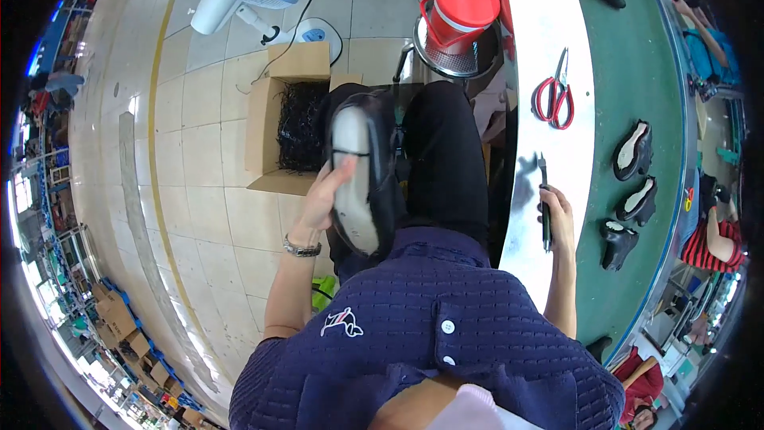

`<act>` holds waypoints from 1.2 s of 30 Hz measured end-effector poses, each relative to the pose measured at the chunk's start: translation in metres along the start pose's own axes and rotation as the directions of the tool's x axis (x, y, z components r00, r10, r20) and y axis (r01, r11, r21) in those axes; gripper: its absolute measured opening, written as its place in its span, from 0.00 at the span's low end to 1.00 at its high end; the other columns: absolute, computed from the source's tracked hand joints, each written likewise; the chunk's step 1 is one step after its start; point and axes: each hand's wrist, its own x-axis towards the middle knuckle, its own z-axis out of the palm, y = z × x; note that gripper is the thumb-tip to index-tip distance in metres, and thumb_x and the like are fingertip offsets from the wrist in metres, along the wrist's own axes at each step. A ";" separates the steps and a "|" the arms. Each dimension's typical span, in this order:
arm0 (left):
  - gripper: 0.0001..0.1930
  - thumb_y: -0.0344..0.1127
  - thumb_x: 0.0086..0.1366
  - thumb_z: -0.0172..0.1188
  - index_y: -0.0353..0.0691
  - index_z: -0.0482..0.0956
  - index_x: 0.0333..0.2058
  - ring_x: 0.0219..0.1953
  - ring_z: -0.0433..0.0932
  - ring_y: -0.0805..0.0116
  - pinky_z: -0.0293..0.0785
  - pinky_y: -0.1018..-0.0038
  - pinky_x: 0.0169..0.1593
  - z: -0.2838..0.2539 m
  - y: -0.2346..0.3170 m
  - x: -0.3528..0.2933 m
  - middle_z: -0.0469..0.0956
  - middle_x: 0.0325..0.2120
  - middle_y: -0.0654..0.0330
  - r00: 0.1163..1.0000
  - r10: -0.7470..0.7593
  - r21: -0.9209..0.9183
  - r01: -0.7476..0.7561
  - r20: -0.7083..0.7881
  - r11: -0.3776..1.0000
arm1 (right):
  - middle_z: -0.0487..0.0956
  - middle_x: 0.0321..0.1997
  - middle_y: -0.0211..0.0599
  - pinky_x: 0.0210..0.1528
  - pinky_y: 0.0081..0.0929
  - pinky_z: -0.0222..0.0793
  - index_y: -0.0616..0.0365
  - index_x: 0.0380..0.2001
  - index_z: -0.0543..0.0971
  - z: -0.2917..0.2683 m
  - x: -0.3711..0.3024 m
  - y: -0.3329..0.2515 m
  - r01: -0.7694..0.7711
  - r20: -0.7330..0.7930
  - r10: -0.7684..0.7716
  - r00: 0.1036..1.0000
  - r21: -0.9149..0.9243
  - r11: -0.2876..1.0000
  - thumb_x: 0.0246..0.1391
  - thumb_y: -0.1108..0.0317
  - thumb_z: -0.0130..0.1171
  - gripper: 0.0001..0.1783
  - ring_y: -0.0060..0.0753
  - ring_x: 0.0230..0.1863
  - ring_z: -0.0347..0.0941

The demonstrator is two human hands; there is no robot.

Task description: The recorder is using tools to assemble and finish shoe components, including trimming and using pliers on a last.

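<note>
The glossy black leather shoe (384, 199) has an off-white sole (355, 207) with a dark line across it; the slim pen-like tool (546, 224) is black. The long silvery metal worktop (549, 16) carries red-handled steel scissors (563, 107). The lidded plastic jug (468, 1) is red, banded white. A navy shirt (398, 295) shows rows of short dashes; a co-worker's (711, 248) has red-and-black stripes.

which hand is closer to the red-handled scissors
Right. The right hand is below the scissors in the picture; the left hand is much farther off, lower left, holding a shoe.
</note>
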 end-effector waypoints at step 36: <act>0.18 0.34 0.67 0.51 0.34 0.72 0.54 0.47 0.76 0.62 0.69 0.74 0.52 0.057 0.045 0.080 0.77 0.47 0.49 0.852 0.520 0.441 -0.488 0.056 0.753 | 0.78 0.22 0.41 0.30 0.32 0.74 0.54 0.67 0.48 0.161 -0.053 -0.186 0.597 0.694 -0.236 0.681 -0.338 0.727 0.64 0.68 0.48 0.32 0.36 0.23 0.78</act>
